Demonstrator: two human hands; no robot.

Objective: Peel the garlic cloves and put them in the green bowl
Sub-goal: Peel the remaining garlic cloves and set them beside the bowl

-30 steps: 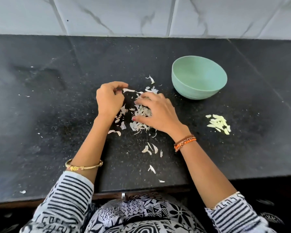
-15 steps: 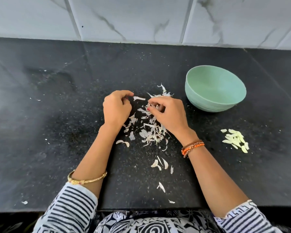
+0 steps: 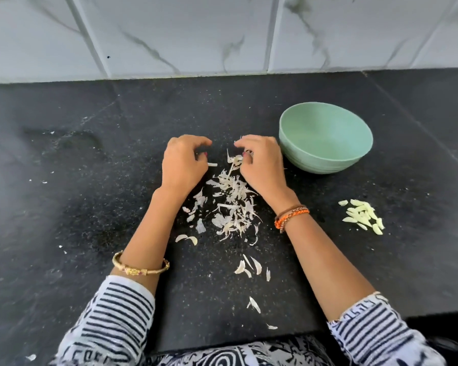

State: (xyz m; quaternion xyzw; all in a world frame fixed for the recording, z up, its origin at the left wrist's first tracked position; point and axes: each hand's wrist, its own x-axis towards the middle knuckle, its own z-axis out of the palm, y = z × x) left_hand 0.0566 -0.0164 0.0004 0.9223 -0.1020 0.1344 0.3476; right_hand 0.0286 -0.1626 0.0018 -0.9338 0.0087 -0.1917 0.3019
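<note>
My left hand (image 3: 183, 165) is curled, and a small white garlic piece (image 3: 212, 164) sticks out from under its thumb. My right hand (image 3: 262, 167) is curled too, pinching a strip of garlic skin (image 3: 233, 159) at its fingertips, just left of the green bowl (image 3: 315, 162). The bowl looks empty inside. A small heap of peeled pale-yellow cloves (image 3: 362, 216) lies on the counter right of my right wrist. A pile of loose skins (image 3: 233, 207) sits between my forearms.
The black stone counter (image 3: 90, 194) carries scattered skin flakes (image 3: 251, 268) toward its front edge. A white marble-tiled wall (image 3: 222, 35) closes off the back. The counter's front edge runs just before my striped sleeves.
My right hand has left the skin pile and moved back toward the bowl with a skin strip at its fingertips. My left hand stays curled. The view has tilted upward.
</note>
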